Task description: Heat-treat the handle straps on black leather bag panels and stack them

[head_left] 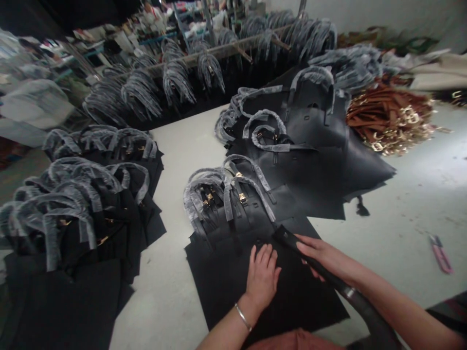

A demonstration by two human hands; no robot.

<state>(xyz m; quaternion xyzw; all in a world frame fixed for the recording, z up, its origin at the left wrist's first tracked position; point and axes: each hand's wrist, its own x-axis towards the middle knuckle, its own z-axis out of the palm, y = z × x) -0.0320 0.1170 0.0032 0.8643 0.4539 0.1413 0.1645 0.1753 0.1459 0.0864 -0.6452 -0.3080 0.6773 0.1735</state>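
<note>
Black leather strap (330, 277), one: held over the right side of a black panel (292, 301), its squared tip near the panel's upper part. Long axis runs from ten o'clock, where the tip points, to four o'clock, where the tail passes under the forearm.

Right hand (328, 257): grips the strap behind its tip, thumb above and fingers curled beneath, pinching it.

Left hand (262, 279): palm down on the panel, just left of the strap tip, fingers slightly parted, thumb apart; silver bangle (242, 317) at the wrist.

Clock positions, taken from the strap tip, twelve being away from the person:

- Ten o'clock, near: curved handles (257, 192) sleeved in clear wrap, with gold fittings (242, 198).
- One o'clock: second pile of black panels (317, 146), wrapped handles on top.
- Two o'clock: heap of brown straps (379, 109), gold hardware at their ends.
- Three o'clock: pink-handled snips (442, 255) on the pale table (160, 291).
- Nine o'clock: further stack of black pieces (80, 287), wrapped handles attached.
- Ten o'clock, far: whitish plastic bag (36, 104); contents cannot be told.
- Eleven o'clock, far: rail (233, 52) bearing bunches of wrapped handles.
</note>
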